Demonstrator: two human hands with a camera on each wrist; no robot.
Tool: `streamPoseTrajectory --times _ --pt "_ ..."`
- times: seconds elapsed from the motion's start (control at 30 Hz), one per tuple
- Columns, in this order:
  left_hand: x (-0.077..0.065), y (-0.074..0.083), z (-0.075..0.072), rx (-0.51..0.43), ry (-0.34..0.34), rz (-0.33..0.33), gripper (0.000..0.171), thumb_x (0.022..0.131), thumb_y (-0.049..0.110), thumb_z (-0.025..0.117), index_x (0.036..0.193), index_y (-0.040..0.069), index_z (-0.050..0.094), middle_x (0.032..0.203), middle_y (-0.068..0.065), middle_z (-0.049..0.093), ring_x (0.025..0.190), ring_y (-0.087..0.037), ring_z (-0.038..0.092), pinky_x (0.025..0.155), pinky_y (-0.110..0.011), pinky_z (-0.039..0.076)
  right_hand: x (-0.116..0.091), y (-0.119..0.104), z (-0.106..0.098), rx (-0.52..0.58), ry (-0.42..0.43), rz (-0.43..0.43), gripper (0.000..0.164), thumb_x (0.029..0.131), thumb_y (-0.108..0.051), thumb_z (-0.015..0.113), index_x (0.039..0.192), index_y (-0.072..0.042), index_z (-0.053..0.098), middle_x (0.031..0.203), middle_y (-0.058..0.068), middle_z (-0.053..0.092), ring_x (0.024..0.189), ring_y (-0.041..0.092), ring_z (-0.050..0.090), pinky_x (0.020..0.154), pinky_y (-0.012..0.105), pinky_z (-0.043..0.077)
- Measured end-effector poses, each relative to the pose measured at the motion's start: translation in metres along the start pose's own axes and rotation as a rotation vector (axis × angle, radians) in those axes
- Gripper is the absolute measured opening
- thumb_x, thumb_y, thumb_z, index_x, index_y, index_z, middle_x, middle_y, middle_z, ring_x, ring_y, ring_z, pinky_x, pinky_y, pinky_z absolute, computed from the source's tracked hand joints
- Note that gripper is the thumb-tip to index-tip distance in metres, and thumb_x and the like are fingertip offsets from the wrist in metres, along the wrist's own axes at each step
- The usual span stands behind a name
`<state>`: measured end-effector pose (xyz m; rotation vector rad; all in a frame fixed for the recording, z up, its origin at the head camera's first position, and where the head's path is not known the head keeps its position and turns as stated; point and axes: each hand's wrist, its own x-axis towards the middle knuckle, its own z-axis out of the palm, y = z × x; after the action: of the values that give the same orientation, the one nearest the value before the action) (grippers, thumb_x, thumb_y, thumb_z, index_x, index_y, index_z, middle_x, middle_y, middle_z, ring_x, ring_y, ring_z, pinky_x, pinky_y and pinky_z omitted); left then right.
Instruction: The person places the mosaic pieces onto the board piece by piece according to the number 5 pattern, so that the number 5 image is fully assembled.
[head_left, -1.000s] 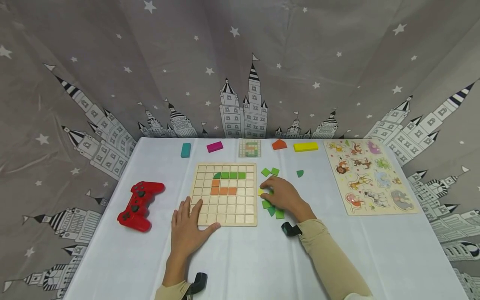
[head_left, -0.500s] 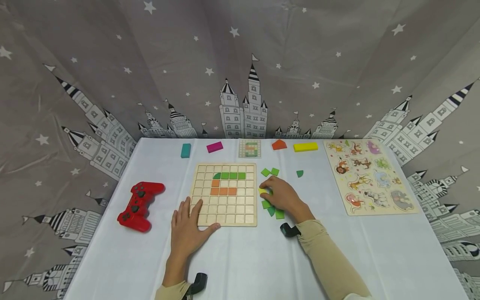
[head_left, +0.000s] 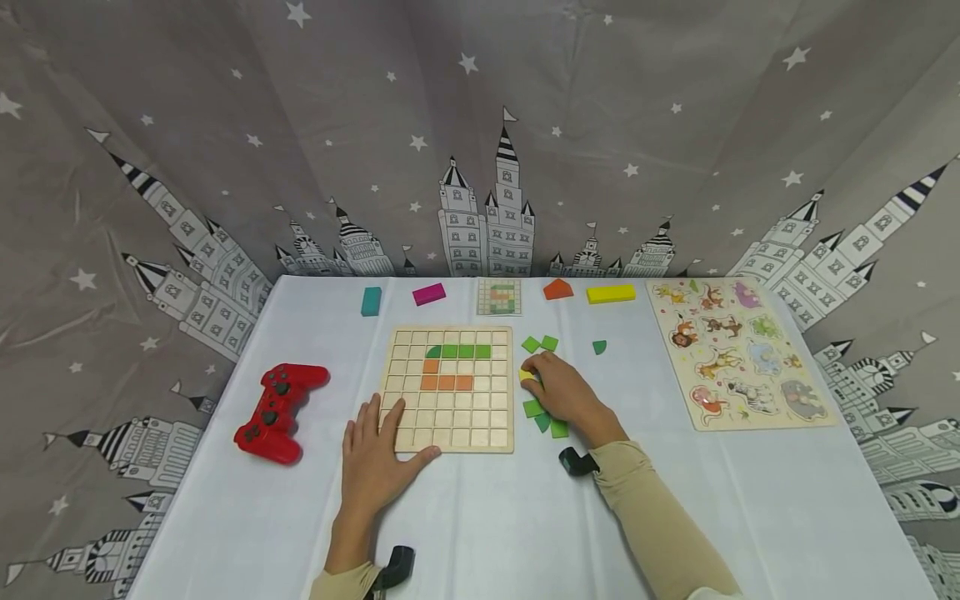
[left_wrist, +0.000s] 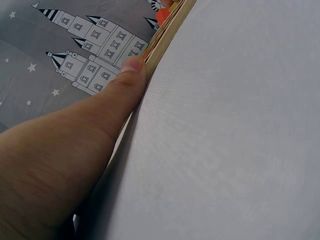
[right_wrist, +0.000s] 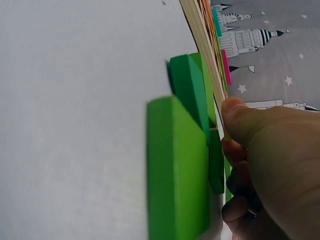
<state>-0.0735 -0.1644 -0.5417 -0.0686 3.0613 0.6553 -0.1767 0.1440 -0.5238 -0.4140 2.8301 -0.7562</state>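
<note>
My left hand (head_left: 375,471) lies with spread fingers at the near left corner of a wooden grid board (head_left: 450,418). Its thumb (left_wrist: 131,80) touches the board's edge in the left wrist view. In the board's cells sit several green tiles (head_left: 467,352) in a row and several orange tiles (head_left: 447,382) below. Just right of the board, my right hand (head_left: 566,389) pinches a yellow tile (head_left: 526,377) between thumb and fingers. Loose green tiles lie around that hand, among them a square tile (head_left: 559,428) and a darker quarter-round tile (head_left: 542,423), partly hidden.
Along the back stand a teal block (head_left: 371,302), a magenta block (head_left: 429,293), a pattern card (head_left: 498,297), an orange block (head_left: 558,289) and a yellow block (head_left: 611,293). A red game controller (head_left: 277,412) lies left, an animal puzzle (head_left: 738,358) right.
The yellow tile has risen slightly away from the board, its visible part shifting a little back and right with my right fingertips. My left hand has stayed still.
</note>
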Motion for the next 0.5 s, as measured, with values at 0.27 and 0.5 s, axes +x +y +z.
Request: streamPoseTrajectory --times 0.27,0.5 --pt "0.001 -0.003 0.001 -0.002 -0.026 -0.012 0.105 0.077 0.071 0.072 0.159 0.017 0.036 0.171 -0.019 0.011 0.158 -0.041 0.007 0.126 -0.063 0.005 0.002 -0.018 0.004 0.043 0.031 -0.078 0.032 0.103 -0.03 0.062 0.127 -0.009 0.061 0.12 0.006 0.061 0.11 0.021 0.061 0.1 0.039 0.052" --pt "0.001 -0.002 0.002 -0.001 -0.02 -0.011 0.104 0.077 0.071 0.072 0.159 0.017 0.037 0.171 -0.019 0.012 0.158 -0.042 0.007 0.126 -0.064 0.005 0.008 -0.049 0.019 0.001 0.028 -0.131 0.03 0.103 -0.028 0.062 0.125 -0.008 0.063 0.114 0.006 0.062 0.099 0.018 0.058 0.094 0.038 0.052"
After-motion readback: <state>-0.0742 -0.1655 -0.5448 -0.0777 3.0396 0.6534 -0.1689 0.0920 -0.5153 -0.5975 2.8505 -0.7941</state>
